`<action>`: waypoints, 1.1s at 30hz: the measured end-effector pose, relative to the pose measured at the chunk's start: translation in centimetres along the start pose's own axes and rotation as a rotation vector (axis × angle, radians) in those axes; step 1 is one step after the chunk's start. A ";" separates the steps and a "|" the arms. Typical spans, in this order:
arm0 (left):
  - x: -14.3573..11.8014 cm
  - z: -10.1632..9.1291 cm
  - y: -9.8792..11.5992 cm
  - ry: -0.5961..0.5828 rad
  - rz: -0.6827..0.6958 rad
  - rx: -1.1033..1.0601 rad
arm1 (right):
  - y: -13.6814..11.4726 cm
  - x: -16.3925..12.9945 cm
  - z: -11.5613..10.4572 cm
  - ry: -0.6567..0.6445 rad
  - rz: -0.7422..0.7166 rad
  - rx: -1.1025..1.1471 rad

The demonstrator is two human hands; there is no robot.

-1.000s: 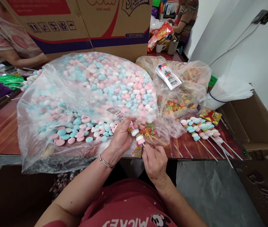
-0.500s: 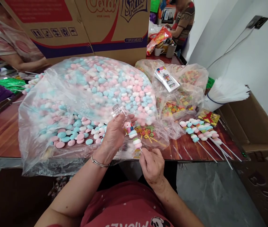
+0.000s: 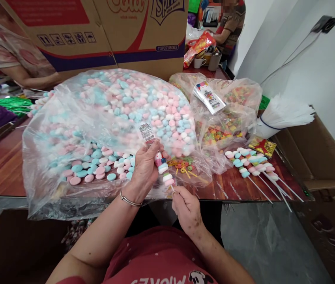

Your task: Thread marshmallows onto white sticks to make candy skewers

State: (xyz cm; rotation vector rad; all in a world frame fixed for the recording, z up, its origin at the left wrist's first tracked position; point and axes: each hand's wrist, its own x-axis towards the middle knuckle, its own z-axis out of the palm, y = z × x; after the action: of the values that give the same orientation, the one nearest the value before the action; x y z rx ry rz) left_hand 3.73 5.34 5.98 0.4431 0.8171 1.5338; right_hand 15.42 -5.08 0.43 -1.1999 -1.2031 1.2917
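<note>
Candy skewer [image 3: 164, 171] btwn left hand [image 3: 145, 167] & right hand [image 3: 186, 207].

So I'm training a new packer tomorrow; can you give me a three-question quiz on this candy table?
1. True or false: the left hand is at the top of the candy skewer.
2. Which hand pinches the stick's lower end?
3. The finished skewers lie: A) in the big candy bag B) on the table to the right C) in the cardboard box

Key: 1 true; 2 the right hand; 3 B.
</note>
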 end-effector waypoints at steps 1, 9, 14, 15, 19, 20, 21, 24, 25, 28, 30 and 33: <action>-0.1 -0.1 -0.1 -0.002 -0.011 0.015 | -0.1 0.2 0.2 -0.017 0.084 0.111; -1.0 -0.6 -1.6 -0.037 -0.083 0.055 | 0.2 1.1 0.2 0.045 -0.078 -0.023; -1.1 -0.9 -1.3 -0.050 -0.106 0.016 | 1.1 1.4 -0.9 0.257 -0.774 -0.704; -0.9 -1.1 -0.9 -0.055 -0.108 -0.002 | 1.2 1.4 -1.0 0.247 -0.820 -0.739; 0.3 -1.8 0.6 -0.084 -0.078 -0.054 | 0.8 1.0 -1.2 0.159 -0.746 -0.703; 0.6 -1.9 0.9 -0.086 -0.067 -0.062 | 0.7 0.9 -1.2 0.139 -0.691 -0.668; 0.9 -1.9 1.1 -0.085 -0.058 -0.071 | 0.6 0.8 -1.2 0.121 -0.628 -0.623; 1.3 -1.8 1.4 -0.094 -0.062 -0.093 | 0.4 0.5 -1.1 0.031 -0.379 -0.398; 1.3 -1.7 1.4 -0.106 -0.070 -0.100 | 0.4 0.5 -0.9 -0.012 -0.267 -0.288; 1.2 -1.3 1.2 -0.129 -0.100 -0.112 | 0.1 0.3 -0.3 -0.106 0.069 0.101; 1.1 -1.1 1.0 -0.111 -0.113 -0.128 | -0.3 0.3 0.2 -0.113 0.214 0.333; 1.1 -1.0 0.6 -0.062 -0.116 -0.178 | -0.9 0.3 0.9 -0.160 0.341 0.566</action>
State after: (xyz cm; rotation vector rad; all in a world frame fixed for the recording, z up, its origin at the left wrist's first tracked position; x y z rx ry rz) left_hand 2.45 6.24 5.51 0.3055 0.6408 1.4635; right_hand 14.56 -4.81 1.30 -0.9122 -0.6727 1.8572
